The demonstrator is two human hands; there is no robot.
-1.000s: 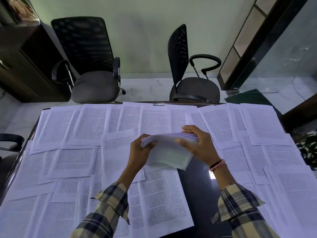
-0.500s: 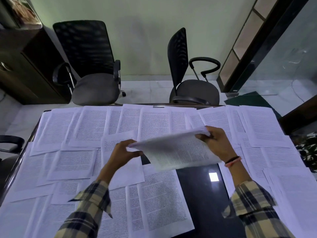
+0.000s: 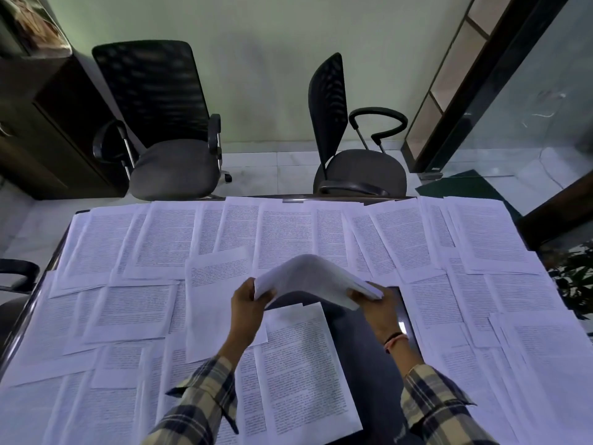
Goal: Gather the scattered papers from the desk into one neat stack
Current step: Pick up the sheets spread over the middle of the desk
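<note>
Above the middle of the desk I hold a stack of papers (image 3: 313, 277) that bows upward in an arch. My left hand (image 3: 248, 306) grips its left end and my right hand (image 3: 373, 308) grips its right end. Several printed sheets (image 3: 282, 239) cover most of the dark desk (image 3: 362, 364), overlapping one another in rows. One sheet (image 3: 301, 370) lies just below the stack, between my forearms. A bare dark strip of desk shows under my right arm.
Two black office chairs (image 3: 167, 130) (image 3: 349, 152) stand beyond the desk's far edge. A dark cabinet (image 3: 41, 123) is at the back left, a glass partition (image 3: 529, 107) at the right. A chair arm (image 3: 16, 274) sits at the left and a plant (image 3: 574, 277) at the right.
The stack has gone from a flat hold to a bowed arch. My hands have dropped lower and come to grip its two ends.
</note>
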